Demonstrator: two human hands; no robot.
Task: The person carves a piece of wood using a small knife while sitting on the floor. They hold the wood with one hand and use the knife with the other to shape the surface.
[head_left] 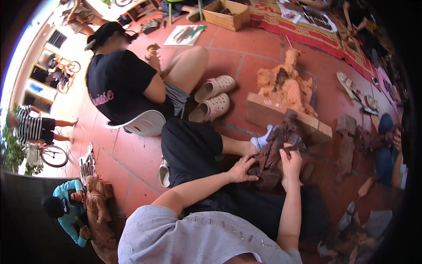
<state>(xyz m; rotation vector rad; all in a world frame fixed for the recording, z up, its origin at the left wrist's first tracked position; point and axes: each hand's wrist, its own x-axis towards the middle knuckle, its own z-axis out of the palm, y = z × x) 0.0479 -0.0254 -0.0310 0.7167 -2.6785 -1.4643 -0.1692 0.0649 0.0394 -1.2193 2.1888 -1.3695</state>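
A dark brown carved wooden figure (279, 143) stands tilted between my feet, on a rough dark base (267, 179). My left hand (243, 168) lies against its lower left side, thumb and fingers apart, holding nothing. At the figure's right side is my right hand (291, 163), its fingers pinched together. Whatever those fingers hold is too small and dark to make out. Beyond the dark figure, a larger orange-brown carving (288, 83) of a seated figure rests behind a long wooden block (281, 115).
A person in black (125, 83) sits at my left on a white chair (143, 123), holding a small carving. Pale clogs (215, 99) lie between us on red tiles. Another wooden carving (346, 149) stands at right. A wooden box (226, 15) and patterned rug (303, 31) lie farther off.
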